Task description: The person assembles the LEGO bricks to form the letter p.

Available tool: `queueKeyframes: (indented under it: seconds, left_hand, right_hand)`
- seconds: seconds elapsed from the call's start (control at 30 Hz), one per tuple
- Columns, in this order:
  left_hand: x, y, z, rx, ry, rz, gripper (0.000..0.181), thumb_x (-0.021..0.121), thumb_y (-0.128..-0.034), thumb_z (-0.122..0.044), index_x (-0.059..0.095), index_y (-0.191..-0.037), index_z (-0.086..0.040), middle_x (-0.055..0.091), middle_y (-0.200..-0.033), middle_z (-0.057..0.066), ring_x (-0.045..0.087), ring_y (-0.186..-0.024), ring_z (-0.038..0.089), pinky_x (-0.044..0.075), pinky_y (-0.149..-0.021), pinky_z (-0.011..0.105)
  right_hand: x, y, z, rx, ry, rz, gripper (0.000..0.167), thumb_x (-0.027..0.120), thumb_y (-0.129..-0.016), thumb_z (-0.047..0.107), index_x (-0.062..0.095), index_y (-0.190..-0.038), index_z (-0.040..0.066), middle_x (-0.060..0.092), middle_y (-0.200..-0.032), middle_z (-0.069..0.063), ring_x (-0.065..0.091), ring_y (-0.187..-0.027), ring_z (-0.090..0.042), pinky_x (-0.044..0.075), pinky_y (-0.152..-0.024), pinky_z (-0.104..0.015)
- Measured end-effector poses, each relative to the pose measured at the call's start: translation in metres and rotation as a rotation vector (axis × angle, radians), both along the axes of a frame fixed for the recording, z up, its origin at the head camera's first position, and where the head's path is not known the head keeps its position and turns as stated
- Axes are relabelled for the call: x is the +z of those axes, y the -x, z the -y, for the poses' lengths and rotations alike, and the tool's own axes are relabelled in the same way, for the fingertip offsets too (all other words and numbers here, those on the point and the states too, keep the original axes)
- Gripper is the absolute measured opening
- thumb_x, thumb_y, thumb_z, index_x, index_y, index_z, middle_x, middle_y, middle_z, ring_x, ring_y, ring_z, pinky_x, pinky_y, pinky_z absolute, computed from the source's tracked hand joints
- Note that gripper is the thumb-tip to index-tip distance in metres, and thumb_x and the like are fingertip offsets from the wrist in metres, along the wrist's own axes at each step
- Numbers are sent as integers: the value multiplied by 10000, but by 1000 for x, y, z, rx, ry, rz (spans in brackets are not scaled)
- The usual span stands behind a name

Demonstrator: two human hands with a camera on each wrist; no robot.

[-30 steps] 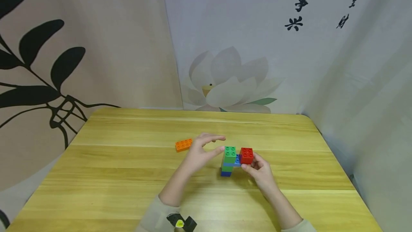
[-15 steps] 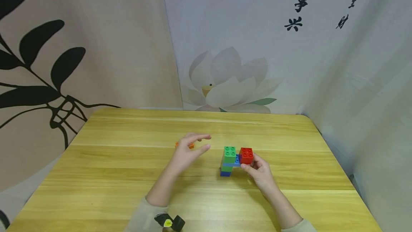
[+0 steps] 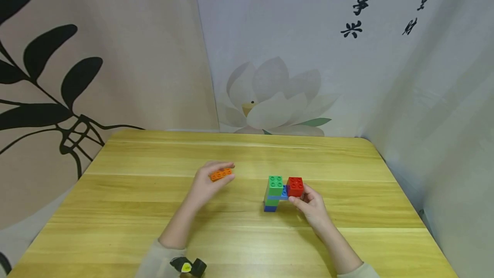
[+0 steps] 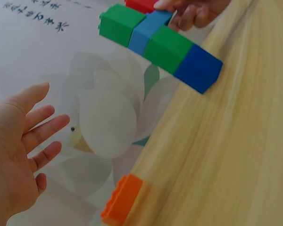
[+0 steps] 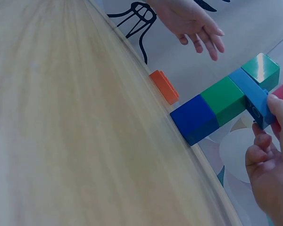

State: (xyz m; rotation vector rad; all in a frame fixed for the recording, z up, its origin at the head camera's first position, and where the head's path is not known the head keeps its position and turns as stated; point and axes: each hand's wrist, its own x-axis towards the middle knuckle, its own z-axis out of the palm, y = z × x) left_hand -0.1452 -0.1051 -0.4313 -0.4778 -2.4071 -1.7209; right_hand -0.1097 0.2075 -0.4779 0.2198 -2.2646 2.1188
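Orange plastic, a loose block (image 3: 221,175) lies on the wooden table (image 3: 127,209), near your left hand (image 3: 207,183), whose fingers are spread, holding nothing. Your right hand (image 3: 314,210) pinches the stack (image 3: 275,186) by its overhanging end, at the red block (image 3: 295,187). The loose block looks light, rigid, smooth; grasp its long sides.
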Motion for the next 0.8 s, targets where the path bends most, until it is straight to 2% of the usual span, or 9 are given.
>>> queueKeyframes:
  seconds: [0.3,0.53,0.8]
  left_hand:
    - [-13,2,20,59,68,71,401,763,-831,-269,676,-1195,-127,600,-1224,52,493,-1171,280,372,-965,580]
    - [-29,11,31,76,82,87,443,776,-816,-236,657,-1216,-89,598,-1213,65,503,-1082,340,422,-846,536]
    - [-48,18,40,103,120,100,505,770,-822,-224,611,-1272,-58,565,-1260,113,467,-1115,330,392,-906,539]
  right_hand:
    - [1,-1,-1,9,-11,11,370,691,-864,29,575,-1197,-82,553,-775,-10,458,-666,-118,410,-567,-207]
    - [1,-1,-2,10,-14,12,376,681,-868,15,568,-1214,-79,555,-776,0,460,-670,-124,412,-571,-213]
    - [1,0,-2,15,-5,6,370,671,-870,-5,565,-1215,-86,549,-763,7,459,-661,-117,410,-565,-215]
